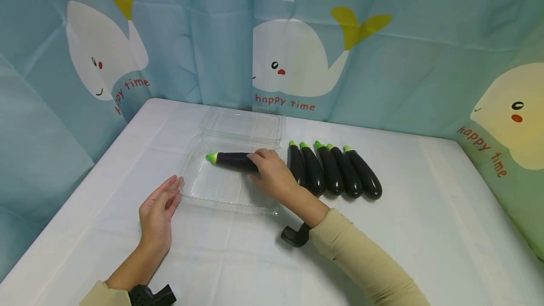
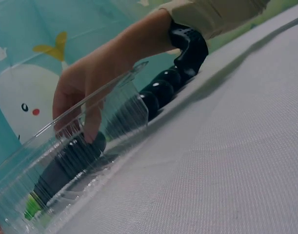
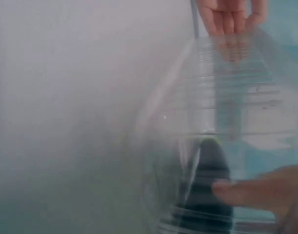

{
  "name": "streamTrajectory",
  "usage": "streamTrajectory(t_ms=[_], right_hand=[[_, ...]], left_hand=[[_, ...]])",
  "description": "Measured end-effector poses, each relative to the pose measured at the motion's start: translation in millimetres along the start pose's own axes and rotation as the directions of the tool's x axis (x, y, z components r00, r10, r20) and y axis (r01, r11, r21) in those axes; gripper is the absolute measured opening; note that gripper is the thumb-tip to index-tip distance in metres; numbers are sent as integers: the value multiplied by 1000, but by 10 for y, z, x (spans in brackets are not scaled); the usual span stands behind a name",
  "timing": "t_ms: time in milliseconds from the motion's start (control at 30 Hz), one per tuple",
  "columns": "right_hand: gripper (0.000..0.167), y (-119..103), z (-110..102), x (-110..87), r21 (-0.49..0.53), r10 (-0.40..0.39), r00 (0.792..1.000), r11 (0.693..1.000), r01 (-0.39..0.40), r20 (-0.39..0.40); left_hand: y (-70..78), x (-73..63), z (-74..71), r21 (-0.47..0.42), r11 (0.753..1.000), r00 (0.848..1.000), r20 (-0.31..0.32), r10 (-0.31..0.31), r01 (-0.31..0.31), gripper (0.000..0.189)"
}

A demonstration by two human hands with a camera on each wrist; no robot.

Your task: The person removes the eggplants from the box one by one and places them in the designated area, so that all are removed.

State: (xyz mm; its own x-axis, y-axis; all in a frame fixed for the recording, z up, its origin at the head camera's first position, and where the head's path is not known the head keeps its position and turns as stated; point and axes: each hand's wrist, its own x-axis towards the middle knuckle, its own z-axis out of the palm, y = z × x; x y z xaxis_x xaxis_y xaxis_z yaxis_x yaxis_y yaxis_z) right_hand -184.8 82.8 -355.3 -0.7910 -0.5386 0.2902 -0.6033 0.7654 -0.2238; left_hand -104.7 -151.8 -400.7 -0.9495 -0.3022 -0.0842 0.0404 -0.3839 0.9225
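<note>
My right hand (image 1: pixel 274 174) grips the thick end of a dark eggplant (image 1: pixel 233 160) with a bright green stem end pointing left. This eggplant lies crosswise low inside a clear plastic clamshell box (image 1: pixel 208 187), whose lid (image 1: pixel 242 124) is folded back toward the curtain. In the left wrist view, the thumb and fingers of the right hand (image 2: pixel 90 92) reach down over the rim onto the eggplant (image 2: pixel 63 168). At the box's left wall, my left hand (image 1: pixel 158 211) touches the plastic with extended fingers, seen through the clear wall in the right wrist view too.
Several more eggplants (image 1: pixel 335 171) lie side by side just right of the box, green ends toward the back. Black wrist mounts (image 1: pixel 296 236) sit on both wrists. A blue curtain (image 1: pixel 221 37) with whale prints borders the white-covered table (image 1: pixel 238 263).
</note>
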Motion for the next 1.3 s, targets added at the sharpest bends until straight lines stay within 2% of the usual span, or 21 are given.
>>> streamTrajectory(t_ms=[300, 567, 733, 1033, 1300], right_hand=[[49, 9, 57, 17, -131, -25, 999, 991, 20, -41], [45, -1, 98, 73, -207, -3, 1000, 978, 1, -9], [43, -14, 114, 105, -222, 13, 1000, 975, -10, 12], [30, -16, 147, 105, -262, -38, 998, 965, 27, -39], [33, -27, 124, 98, -200, -15, 1000, 980, 14, -4]], left_hand=[[-1, -8, 2, 12, 1000, 1000, 6, 0, 0, 39], [6, -16, 4, 14, 1000, 1000, 7, 2, -2, 39], [10, -11, 10, 14, 1000, 1000, 4, 6, -7, 38], [0, -11, 3, 7, 1000, 1000, 2, 5, -5, 38], [-7, -6, -3, 11, 1000, 1000, 7, 7, -7, 38]])
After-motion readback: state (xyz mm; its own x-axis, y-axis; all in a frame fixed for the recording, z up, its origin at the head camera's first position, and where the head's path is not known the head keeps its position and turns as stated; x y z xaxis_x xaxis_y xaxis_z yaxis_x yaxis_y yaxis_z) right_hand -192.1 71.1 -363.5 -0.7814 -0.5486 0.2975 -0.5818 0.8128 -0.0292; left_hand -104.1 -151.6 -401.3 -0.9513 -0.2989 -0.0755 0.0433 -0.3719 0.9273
